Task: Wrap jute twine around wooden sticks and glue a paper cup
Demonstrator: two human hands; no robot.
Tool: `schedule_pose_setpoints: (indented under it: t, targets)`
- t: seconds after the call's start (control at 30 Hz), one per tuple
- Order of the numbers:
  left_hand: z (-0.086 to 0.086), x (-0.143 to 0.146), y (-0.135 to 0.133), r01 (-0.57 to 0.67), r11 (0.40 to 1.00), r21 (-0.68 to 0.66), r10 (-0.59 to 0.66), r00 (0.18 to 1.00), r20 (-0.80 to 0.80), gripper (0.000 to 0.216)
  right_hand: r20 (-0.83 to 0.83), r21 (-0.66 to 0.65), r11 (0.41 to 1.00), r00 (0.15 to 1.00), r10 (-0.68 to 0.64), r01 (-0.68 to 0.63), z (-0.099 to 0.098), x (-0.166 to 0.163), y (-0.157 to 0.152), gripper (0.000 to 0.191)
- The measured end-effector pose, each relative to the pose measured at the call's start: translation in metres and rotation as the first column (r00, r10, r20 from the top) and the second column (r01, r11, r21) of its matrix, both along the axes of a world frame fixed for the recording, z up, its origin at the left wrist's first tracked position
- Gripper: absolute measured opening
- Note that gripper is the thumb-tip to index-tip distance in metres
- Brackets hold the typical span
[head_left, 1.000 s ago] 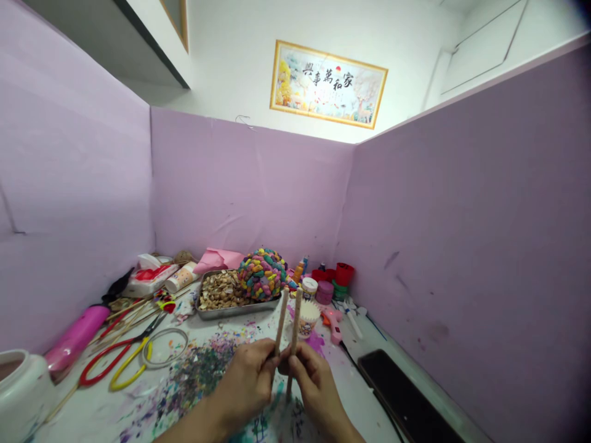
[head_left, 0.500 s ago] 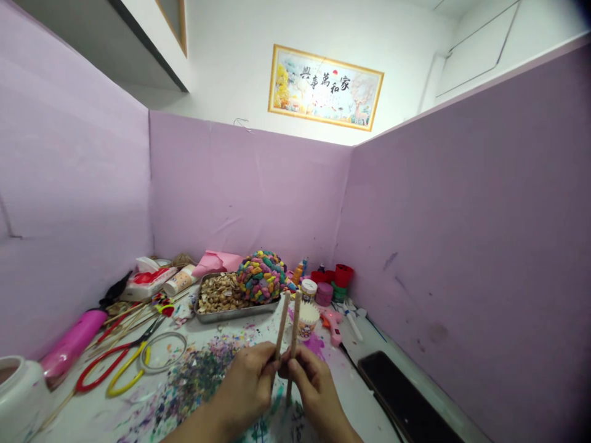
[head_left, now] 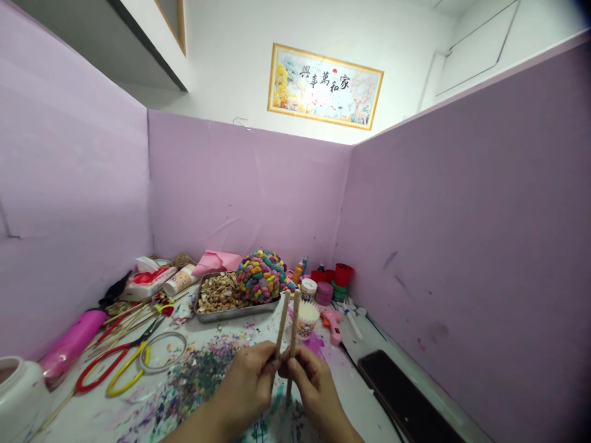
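Note:
My left hand (head_left: 247,384) is pinched round a thin light-brown stick (head_left: 282,321) that stands nearly upright. My right hand (head_left: 314,387) grips a second, similar stick (head_left: 293,325) right beside it, almost parallel and nearly touching. Both hands meet low in the middle of the view, above a paint-smeared white table (head_left: 138,400). Behind the sticks stands a paper cupcake liner (head_left: 308,317), and further back a metal tray (head_left: 233,311) of brown shells with a multicoloured ball (head_left: 261,275) on it.
Red and yellow scissors (head_left: 115,363), a wire ring (head_left: 162,352), a pink bottle (head_left: 69,347) and a white jar (head_left: 18,394) lie left. Small paint pots (head_left: 325,284) and a pink glue gun (head_left: 333,323) sit right of the tray. A black phone (head_left: 406,397) lies at right. Purple walls enclose the table.
The two sticks and both hands have sunk slightly and the sticks stand a little closer together; otherwise nothing has moved.

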State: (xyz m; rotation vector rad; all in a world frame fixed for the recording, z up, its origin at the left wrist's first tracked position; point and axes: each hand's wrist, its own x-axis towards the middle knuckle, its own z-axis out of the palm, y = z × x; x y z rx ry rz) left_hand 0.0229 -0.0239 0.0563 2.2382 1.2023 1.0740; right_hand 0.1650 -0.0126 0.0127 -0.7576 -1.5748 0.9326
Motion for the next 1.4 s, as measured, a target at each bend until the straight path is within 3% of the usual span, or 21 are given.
schedule_pose_setpoints:
  t: [0.3,0.53,1.0,1.17,1.4]
  targets:
    - [-0.012,-0.006,0.016,0.024,0.986,-0.163,0.0,0.989,0.145,0.017,-0.111,-0.134,0.99,0.994,0.022,-0.037,0.004,0.001,0.003,0.014]
    - [-0.022,-0.012,0.035,0.025,0.926,-0.376,0.077,0.964,0.253,0.012,-0.142,-0.257,0.966,0.989,-0.038,0.0,0.0,0.007,0.009,0.014]
    - [-0.03,-0.019,0.049,0.064,0.835,-0.547,0.205,0.886,0.417,0.009,-0.148,-0.302,0.952,0.984,-0.102,0.053,0.001,0.011,0.012,0.015]
    - [-0.023,-0.017,0.046,0.165,0.759,-0.63,0.268,0.803,0.533,0.013,-0.144,-0.306,0.95,0.984,-0.106,0.058,0.002,0.011,0.012,0.015]
    - [-0.003,-0.023,0.043,0.379,0.589,-0.714,0.439,0.592,0.676,0.019,-0.162,-0.335,0.941,0.981,-0.11,0.05,0.004,0.01,0.011,0.016]
